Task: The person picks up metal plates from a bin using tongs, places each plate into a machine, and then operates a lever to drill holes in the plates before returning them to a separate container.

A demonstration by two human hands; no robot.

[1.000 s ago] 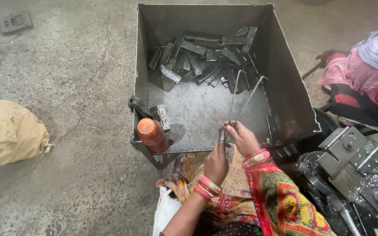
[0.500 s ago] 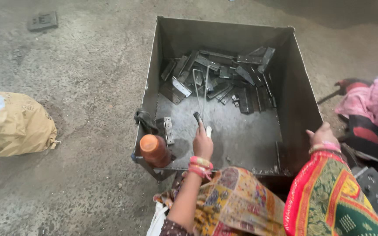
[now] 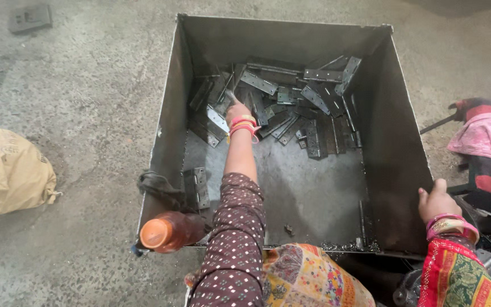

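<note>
**Left hand deep among the hinges, right hand on the bin rim**

Inside the square metal bin (image 3: 382, 148), the left hand (image 3: 235, 111) is stretched far forward and lies on the heap of flat metal hinges (image 3: 291, 108). Its fingers are bent down onto one piece, but whether they pinch it I cannot tell. Hinges lie on both sides of this hand and beyond it, against the far wall; the bin floor behind the wrist, toward the person, is mostly bare grey metal. One single hinge (image 3: 198, 187) lies apart near the left forearm, beside a dark rag (image 3: 157, 186) hanging over the left wall.

The right hand (image 3: 436, 200) rests on the near right corner of the rim, fingers curled loosely, holding nothing visible.

Just left of the left elbow stands a brownish bottle with an orange cap (image 3: 163, 232). Far to the left, on the concrete floor, lies a tan sack (image 3: 7, 170) with faint dark print. Right of the right hand is pink cloth (image 3: 490, 133).
</note>
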